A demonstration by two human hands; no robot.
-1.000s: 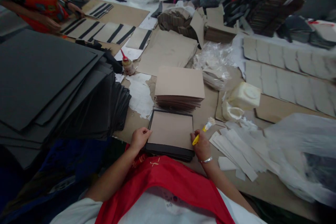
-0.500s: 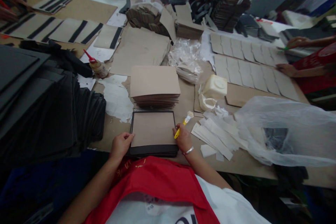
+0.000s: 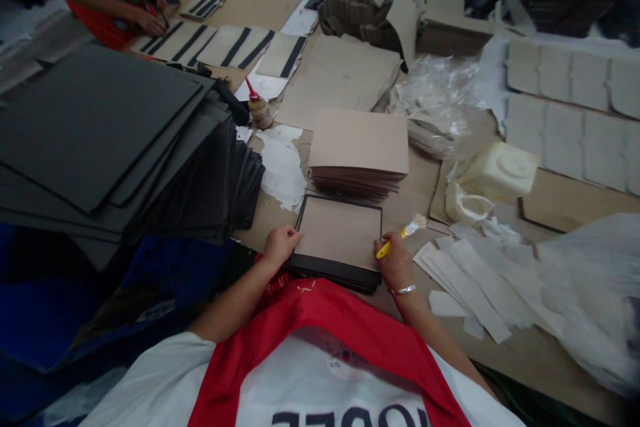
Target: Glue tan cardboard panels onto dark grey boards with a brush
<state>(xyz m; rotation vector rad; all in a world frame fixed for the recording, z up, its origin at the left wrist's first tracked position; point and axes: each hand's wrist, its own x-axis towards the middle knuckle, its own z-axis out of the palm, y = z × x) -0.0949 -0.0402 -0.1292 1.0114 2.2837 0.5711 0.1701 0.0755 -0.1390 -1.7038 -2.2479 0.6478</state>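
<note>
A beige board [image 3: 340, 230] with black borders lies on a small dark stack at the table's front edge. My left hand [image 3: 281, 245] pinches its left edge, fingers closed. At the right edge is my right hand [image 3: 395, 260], closed around a yellow-handled brush [image 3: 403, 236] whose bristles point up and away to the right. Just beyond the board stands a stack of beige boards [image 3: 359, 143]. Left of that stack lies a torn white sheet [image 3: 283, 167].
Large dark sheets [image 3: 100, 127] are piled at the left. A red-tipped glue bottle [image 3: 259, 107], a cut white jug [image 3: 500, 173], paper strips [image 3: 465, 273] and plastic bags surround the work area. Another person's hands [image 3: 153, 13] are at the far left.
The view has turned left, so everything sits further right and more of the dark pile and the person at the far left shows. Both hands keep their places at the board's edges.
</note>
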